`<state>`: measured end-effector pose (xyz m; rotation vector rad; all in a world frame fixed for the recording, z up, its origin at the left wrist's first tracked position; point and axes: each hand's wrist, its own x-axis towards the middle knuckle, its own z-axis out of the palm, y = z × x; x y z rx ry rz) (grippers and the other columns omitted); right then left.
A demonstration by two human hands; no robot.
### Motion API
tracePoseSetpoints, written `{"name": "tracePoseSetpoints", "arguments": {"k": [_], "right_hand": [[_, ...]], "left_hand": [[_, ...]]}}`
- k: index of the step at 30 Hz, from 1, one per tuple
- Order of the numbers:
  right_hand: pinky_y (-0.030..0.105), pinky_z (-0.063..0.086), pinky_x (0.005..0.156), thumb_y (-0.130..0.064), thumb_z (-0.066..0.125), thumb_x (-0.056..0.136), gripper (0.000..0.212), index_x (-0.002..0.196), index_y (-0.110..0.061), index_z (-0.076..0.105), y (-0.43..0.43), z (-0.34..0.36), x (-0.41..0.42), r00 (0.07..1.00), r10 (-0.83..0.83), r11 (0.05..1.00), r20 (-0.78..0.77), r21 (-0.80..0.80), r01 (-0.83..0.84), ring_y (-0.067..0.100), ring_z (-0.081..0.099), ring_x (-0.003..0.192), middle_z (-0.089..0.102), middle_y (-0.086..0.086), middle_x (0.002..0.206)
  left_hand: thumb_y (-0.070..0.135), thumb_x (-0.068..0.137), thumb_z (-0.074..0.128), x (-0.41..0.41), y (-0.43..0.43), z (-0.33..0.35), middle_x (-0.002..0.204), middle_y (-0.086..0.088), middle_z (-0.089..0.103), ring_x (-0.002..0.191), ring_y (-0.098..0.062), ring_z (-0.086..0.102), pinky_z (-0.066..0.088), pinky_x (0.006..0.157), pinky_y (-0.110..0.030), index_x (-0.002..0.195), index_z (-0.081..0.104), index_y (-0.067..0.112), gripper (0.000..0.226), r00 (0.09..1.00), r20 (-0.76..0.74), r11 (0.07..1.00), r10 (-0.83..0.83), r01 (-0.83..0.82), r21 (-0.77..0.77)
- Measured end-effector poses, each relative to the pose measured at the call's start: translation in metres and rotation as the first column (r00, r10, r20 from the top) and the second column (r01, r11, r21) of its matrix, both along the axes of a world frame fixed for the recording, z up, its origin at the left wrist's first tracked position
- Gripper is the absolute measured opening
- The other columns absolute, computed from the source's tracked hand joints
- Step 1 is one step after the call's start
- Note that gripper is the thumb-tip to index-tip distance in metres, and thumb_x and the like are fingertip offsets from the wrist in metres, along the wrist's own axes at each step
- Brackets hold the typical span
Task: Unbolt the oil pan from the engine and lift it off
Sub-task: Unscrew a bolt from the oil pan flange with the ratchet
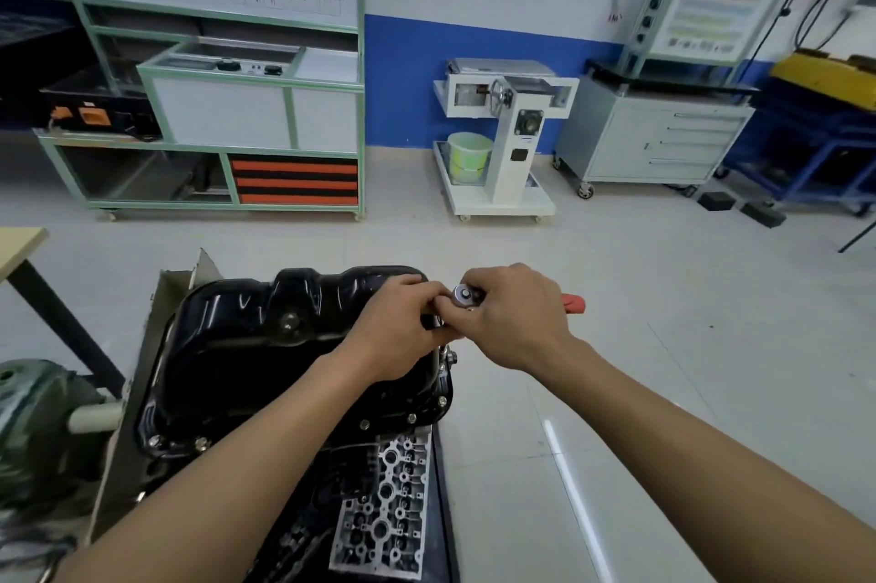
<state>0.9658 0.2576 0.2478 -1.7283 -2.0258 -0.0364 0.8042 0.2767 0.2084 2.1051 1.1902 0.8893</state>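
The glossy black pressed-steel oil pan (246, 345) sits uppermost on the upturned engine block (384, 516), with its flange facing up so the fasteners can be reached from above. Both hands meet at the pan's far right corner.

The right hand (516, 317) has its fingers wrapped round a chrome ratchet wrench with a red handle (463, 295). The round head shows just left of the knuckles and the red grip sticks out beyond the pan's right side, probably to give leverage for swinging.

The left hand (398, 331) lies over the pan's right shoulder. Its fingers are curled in and pinch the ratchet wrench just beneath the head, seemingly to keep the socket square on a fastener, which is hidden.

Small silver flange bolts (411, 417) are seated along the pan's near edge, so unbolting looks far from finished.
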Motion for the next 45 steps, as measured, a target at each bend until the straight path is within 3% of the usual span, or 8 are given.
{"name": "tracePoseSetpoints", "arguments": {"k": [10,15,24,28,35,38,41,45], "right_hand": [[0.028,0.029,0.048,-0.059,0.058,0.078,0.048,0.056,-0.018,0.045,-0.001,0.004,-0.004,0.998,-0.038,0.999,0.051,-0.027,0.039,0.02,0.049,0.051,0.05,0.0,0.05],[0.027,0.025,0.047,-0.058,0.057,0.076,0.047,0.054,-0.018,0.045,0.002,0.004,0.0,0.999,-0.026,0.999,0.019,-0.033,0.027,0.016,0.049,0.049,0.049,-0.001,0.047],[0.027,0.024,0.048,-0.062,0.058,0.078,0.052,0.054,-0.019,0.042,0.018,0.005,0.009,0.982,0.173,0.985,0.082,0.001,-0.174,0.014,0.044,0.048,0.046,-0.002,0.047],[0.03,0.031,0.053,-0.067,0.052,0.08,0.052,0.058,-0.023,0.035,0.031,0.006,0.023,0.884,0.386,0.91,0.264,0.047,-0.412,0.018,0.038,0.045,0.036,-0.005,0.044],[0.033,0.03,0.064,-0.048,0.077,0.081,0.051,0.06,-0.016,0.043,0.058,0.016,0.023,0.569,0.672,0.589,0.474,0.125,-0.799,0.021,0.039,0.049,0.046,-0.001,0.049],[0.031,0.032,0.057,-0.052,0.059,0.086,0.044,0.069,-0.019,0.036,0.04,0.011,0.015,0.692,0.61,0.727,0.385,0.075,-0.683,0.025,0.046,0.048,0.039,-0.004,0.052],[0.032,0.026,0.051,-0.064,0.043,0.09,0.043,0.083,-0.021,0.041,0.019,0.006,0.017,0.885,0.308,0.948,0.349,-0.035,-0.317,0.025,0.047,0.058,0.037,-0.007,0.063],[0.031,0.037,0.052,-0.032,0.052,0.096,0.021,0.091,-0.014,0.045,0.001,0.007,0.019,0.97,0.207,0.879,-0.123,-0.412,-0.24,0.022,0.053,0.071,0.055,0.002,0.081]], "left_hand": [[0.032,0.079,0.086,-0.001,0.001,-0.007,0.078,0.002,0.058,0.093,-0.021,0.053,0.046,0.092,-0.042,0.07,0.044,0.046,0.046,0.999,-0.041,0.998,0.035,-0.032,0.059],[0.041,0.078,0.085,0.001,0.007,-0.018,0.091,0.007,0.068,0.11,-0.015,0.052,0.036,0.081,-0.026,0.091,0.069,0.033,0.022,0.995,-0.059,0.989,0.084,-0.076,0.126],[0.034,0.075,0.089,-0.001,0.011,-0.02,0.075,0.027,0.06,0.097,-0.014,0.053,0.047,0.09,-0.038,0.073,0.053,0.047,0.039,0.998,-0.01,0.982,0.069,-0.066,0.175],[0.049,0.077,0.079,0.002,0.01,-0.023,0.08,0.03,0.064,0.109,-0.007,0.049,0.038,0.091,-0.024,0.089,0.07,0.039,0.018,0.992,-0.043,0.982,0.116,-0.108,0.155],[0.057,0.082,0.065,0.006,0.007,-0.015,0.065,0.026,0.061,0.078,0.003,0.055,0.027,0.105,-0.015,0.073,0.049,0.047,0.021,0.993,-0.102,0.975,0.053,-0.029,0.222],[0.059,0.078,0.054,0.004,0.006,-0.017,0.067,0.014,0.062,0.078,-0.007,0.052,0.026,0.108,-0.012,0.073,0.06,0.032,0.029,0.99,-0.119,0.968,0.077,-0.045,0.245],[0.055,0.075,0.051,0.009,0.007,-0.021,0.064,0.017,0.053,0.076,-0.006,0.044,0.036,0.111,-0.028,0.084,0.069,0.026,0.035,0.983,-0.129,0.96,0.131,-0.093,0.266],[0.064,0.078,0.048,0.014,0.008,-0.026,0.074,0.01,0.067,0.081,-0.012,0.056,0.035,0.109,-0.029,0.099,0.075,0.029,0.048,0.965,-0.188,0.94,0.184,-0.117,0.321]]}}
